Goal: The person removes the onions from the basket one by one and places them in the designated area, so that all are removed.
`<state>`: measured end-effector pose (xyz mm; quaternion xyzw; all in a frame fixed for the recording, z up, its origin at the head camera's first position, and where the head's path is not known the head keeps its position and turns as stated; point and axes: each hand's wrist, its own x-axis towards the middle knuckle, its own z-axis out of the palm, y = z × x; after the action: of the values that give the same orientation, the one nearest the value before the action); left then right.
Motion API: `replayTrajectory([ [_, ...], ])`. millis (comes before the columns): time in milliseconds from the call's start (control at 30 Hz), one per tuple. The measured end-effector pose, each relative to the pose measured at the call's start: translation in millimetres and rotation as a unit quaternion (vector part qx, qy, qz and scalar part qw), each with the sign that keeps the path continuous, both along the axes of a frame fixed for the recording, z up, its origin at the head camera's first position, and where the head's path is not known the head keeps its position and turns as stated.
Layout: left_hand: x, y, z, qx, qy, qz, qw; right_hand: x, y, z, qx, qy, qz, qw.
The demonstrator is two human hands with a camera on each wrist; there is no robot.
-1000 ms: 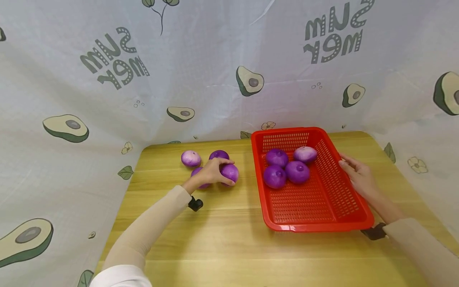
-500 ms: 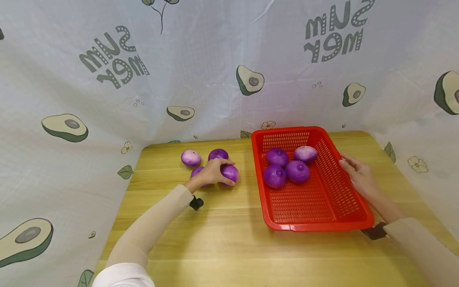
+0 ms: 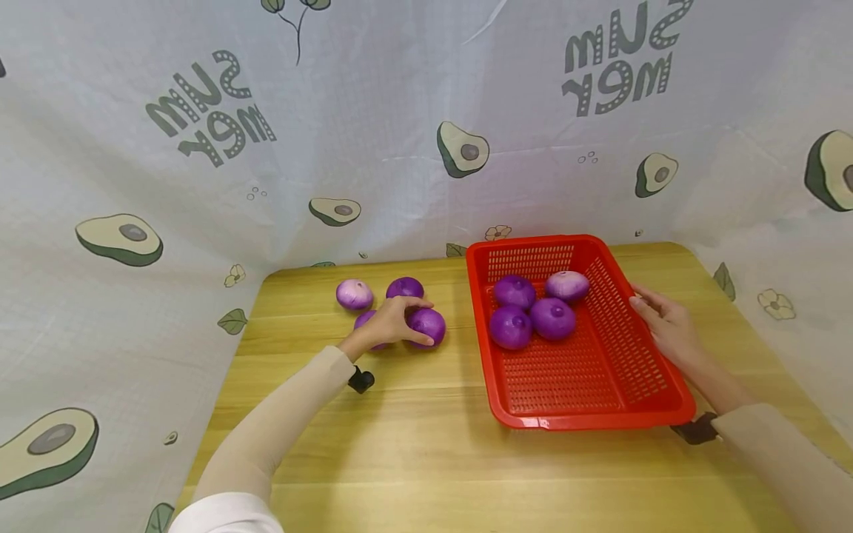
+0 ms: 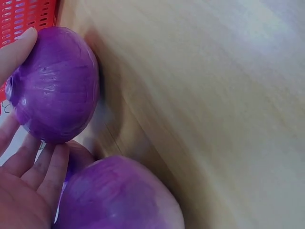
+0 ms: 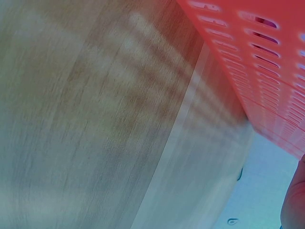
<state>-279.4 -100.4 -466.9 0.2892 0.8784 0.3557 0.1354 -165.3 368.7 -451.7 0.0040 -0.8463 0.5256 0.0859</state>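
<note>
My left hand (image 3: 395, 321) has its thumb and fingers around a purple onion (image 3: 428, 327) on the table, left of the red basket. In the left wrist view, the thumb touches one side of this onion (image 4: 62, 86) and the fingertips the other. Beside it lie a dark purple onion (image 3: 404, 287), a paler one (image 3: 354, 295), and another onion (image 3: 366, 319) partly hidden behind the hand. My right hand (image 3: 669, 326) grips the right rim of the red basket (image 3: 566, 420). Several onions (image 3: 553, 319) sit in the basket's far left part.
The wooden table (image 3: 426, 459) runs up to a pale curtain (image 3: 386, 111) printed with avocados, which hangs at the back and both sides. In the right wrist view, the slotted basket wall (image 5: 271, 71) rises beside the tabletop (image 5: 95, 119).
My left hand has shifted very slightly left, and a little more of the onion shows between its fingers. The right hand and the basket stay where they were.
</note>
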Motion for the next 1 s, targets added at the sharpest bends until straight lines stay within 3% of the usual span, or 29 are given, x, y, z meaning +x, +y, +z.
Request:
replayTrajectory([
  [200, 0.9, 0.8, 2.7, -0.004, 0.008, 0.001, 1.0000, 0.8, 0.0, -1.0, 0.034, 0.004, -0.007, 0.999],
  [600, -4.6, -0.8, 8.8, 0.003, 0.006, 0.002, 1.0000, 1.3, 0.5, -0.2, -0.003, 0.003, 0.006, 1.000],
  [800, -7.7, -1.4, 22.4, 0.065, -0.020, 0.011, 0.9976, 1.7, 0.4, 0.5, -0.011, 0.004, 0.010, 1.000],
  [1000, -10.3, 5.3, 47.1, 0.154, -0.062, 0.018, 0.9860, 1.3, 1.5, -0.4, -0.013, -0.002, 0.010, 1.000],
])
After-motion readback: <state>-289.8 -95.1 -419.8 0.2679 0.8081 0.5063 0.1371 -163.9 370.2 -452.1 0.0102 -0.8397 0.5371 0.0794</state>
